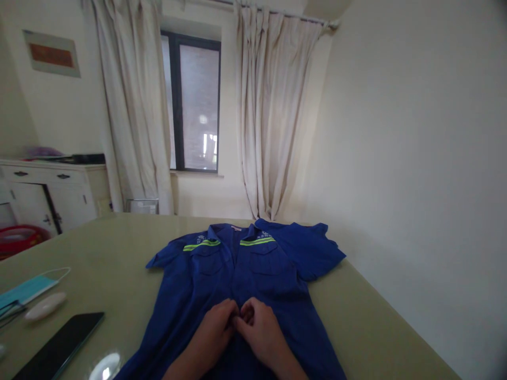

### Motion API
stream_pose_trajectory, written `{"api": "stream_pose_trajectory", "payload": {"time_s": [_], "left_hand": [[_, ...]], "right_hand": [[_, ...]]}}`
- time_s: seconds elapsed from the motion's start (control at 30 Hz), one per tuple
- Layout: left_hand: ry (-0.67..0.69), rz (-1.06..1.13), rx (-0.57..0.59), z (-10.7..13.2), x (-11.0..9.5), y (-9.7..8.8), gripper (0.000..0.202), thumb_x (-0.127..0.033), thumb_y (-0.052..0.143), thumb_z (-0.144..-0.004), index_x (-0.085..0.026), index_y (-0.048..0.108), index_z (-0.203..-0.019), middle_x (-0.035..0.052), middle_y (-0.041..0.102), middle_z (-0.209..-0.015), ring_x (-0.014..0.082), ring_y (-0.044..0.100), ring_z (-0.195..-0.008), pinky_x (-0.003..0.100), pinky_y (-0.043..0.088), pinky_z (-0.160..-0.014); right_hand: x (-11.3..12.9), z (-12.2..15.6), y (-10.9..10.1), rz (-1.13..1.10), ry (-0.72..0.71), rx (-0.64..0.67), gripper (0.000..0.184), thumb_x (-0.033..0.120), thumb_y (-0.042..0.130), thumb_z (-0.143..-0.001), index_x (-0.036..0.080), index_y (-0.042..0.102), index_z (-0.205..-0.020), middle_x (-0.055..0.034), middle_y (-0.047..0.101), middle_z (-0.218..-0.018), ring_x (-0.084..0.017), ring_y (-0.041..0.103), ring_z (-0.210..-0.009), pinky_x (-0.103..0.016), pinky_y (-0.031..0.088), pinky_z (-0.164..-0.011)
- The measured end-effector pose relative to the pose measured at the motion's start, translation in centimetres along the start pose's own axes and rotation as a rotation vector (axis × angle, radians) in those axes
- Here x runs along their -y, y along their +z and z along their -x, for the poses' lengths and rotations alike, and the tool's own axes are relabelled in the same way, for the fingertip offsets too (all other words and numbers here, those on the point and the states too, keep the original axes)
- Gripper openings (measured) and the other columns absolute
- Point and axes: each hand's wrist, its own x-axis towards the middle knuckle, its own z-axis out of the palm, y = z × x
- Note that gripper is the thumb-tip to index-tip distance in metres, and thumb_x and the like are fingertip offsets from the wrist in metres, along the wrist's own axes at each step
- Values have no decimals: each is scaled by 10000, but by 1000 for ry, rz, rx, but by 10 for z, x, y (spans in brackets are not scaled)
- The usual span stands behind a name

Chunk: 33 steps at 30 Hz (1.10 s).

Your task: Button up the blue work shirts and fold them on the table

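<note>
A dark blue short-sleeved work shirt (261,279) lies spread face up, its collar pointing away from me. Bright yellow-green stripes cross it above the two chest pockets. Both of my hands meet at the middle of its front, on the button placket. My left hand (217,322) has its fingers curled and pinched on the cloth edge. Close against it, my right hand (257,322) is also curled, thumb and fingertips together on the placket. Whatever small part lies between the fingertips is hidden.
The shirt rests on a pale green table (376,316). At the left lie a black phone (59,343), a blue face mask (29,293), a whitish oval object (45,307) and dark-framed glasses (11,311). A wall borders the table's right side.
</note>
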Motion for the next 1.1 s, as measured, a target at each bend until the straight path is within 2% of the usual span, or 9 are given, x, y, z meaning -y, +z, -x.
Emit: {"api": "stream_pose_trajectory", "payload": {"time_s": [0.07,0.17,0.27,0.33,0.43,0.57,0.67,0.87,1.1], "left_hand": [[5,38,0,1,-1,-2,199,-92,500,-771,-224,631,-841,0,698,-896,163,620,-853,261,418,-748],[-16,59,29,4,-4,-10,214,-119,534,-771,-230,667,-896,-5,719,-928,170,633,-885,258,429,-762],[-74,-40,25,7,-8,-16,190,-145,567,-780,-234,687,-897,-3,734,-906,192,646,-887,280,429,-768],[-83,-108,-3,8,-11,-18,138,-196,577,-821,-236,697,-876,3,739,-884,205,649,-873,300,424,-768],[-39,-85,-60,8,-13,-17,122,-244,571,-864,-243,693,-876,-2,732,-881,196,645,-850,298,421,-764],[2,25,-120,5,-14,-14,116,-191,554,-856,-237,660,-845,-16,709,-835,161,636,-783,261,418,-709],[-2,55,-171,3,-13,-12,114,-158,558,-833,-227,646,-813,-18,691,-789,152,625,-736,251,409,-674],[36,110,-184,3,-10,-13,107,-201,586,-871,-239,685,-855,-14,703,-839,158,637,-774,251,430,-713],[58,44,-218,3,-9,-10,147,-196,574,-887,-244,713,-879,6,716,-870,176,651,-801,270,445,-744]], "right_hand": [[1,2,1,10,21,18,122,219,739,-740,197,700,-853,-13,730,-769,-163,661,-709,-228,416,-621],[-2,3,1,42,14,13,182,125,652,-722,208,736,-861,-12,740,-772,-166,677,-733,-227,434,-642],[-4,1,2,0,0,-10,231,93,588,-720,204,754,-837,-12,744,-748,-166,686,-716,-227,444,-636],[-5,0,3,-69,-14,-23,184,121,611,-729,198,760,-807,-12,744,-729,-170,686,-703,-229,447,-626],[-6,-1,4,-128,-28,-65,134,171,651,-745,192,770,-803,-18,746,-721,-178,680,-696,-235,448,-622],[-7,-3,2,-152,-35,-95,126,211,656,-782,179,771,-823,-23,735,-715,-175,661,-677,-238,433,-608],[-8,-5,1,-157,-21,-107,79,235,716,-752,167,750,-771,-19,706,-676,-174,636,-655,-240,418,-594],[-7,-4,2,-179,-63,-184,196,296,660,-822,173,780,-916,-47,742,-776,-207,667,-729,-273,462,-672],[-9,-5,0,-169,-111,-142,253,348,617,-849,178,786,-929,-53,736,-785,-218,665,-745,-286,472,-690]]}}
